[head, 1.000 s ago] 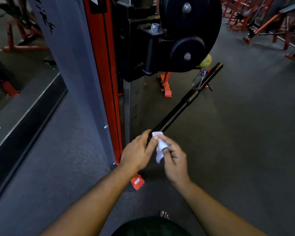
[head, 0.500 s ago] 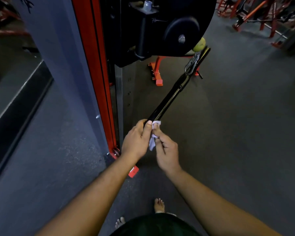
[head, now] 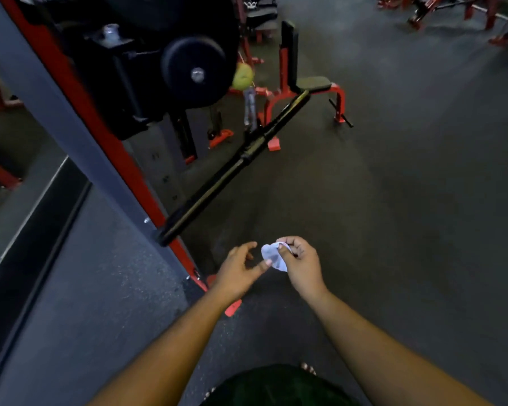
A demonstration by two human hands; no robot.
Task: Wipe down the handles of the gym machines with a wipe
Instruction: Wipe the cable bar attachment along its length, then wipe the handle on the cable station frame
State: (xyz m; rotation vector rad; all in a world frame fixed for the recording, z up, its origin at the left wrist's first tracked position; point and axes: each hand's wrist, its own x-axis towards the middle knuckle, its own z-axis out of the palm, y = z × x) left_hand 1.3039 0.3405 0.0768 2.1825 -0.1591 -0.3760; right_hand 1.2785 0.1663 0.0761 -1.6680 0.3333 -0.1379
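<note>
A long black handle bar (head: 232, 171) hangs from a clip and cable on the red and grey cable machine (head: 79, 112), slanting from upper right down to its near end at lower left. Nothing touches the bar. My right hand (head: 298, 263) pinches a small white wipe (head: 272, 256), which shows a dark smudge. My left hand (head: 241, 269) is just beside it with fingers apart, its thumb touching the wipe's lower edge. Both hands are below and to the right of the bar's near end.
A black pulley wheel (head: 197, 71) and a yellow-green ball stop (head: 242, 76) sit above the bar. A red bench (head: 302, 95) stands behind it, with more red machines (head: 452, 10) at the far right. A mirror wall (head: 18, 186) runs along the left. Dark rubber floor (head: 393, 200) spreads to the right.
Both hands have come off the bar's near end and dropped toward me. The bar now hangs free. The wipe stays in my right hand, and the view has tilted.
</note>
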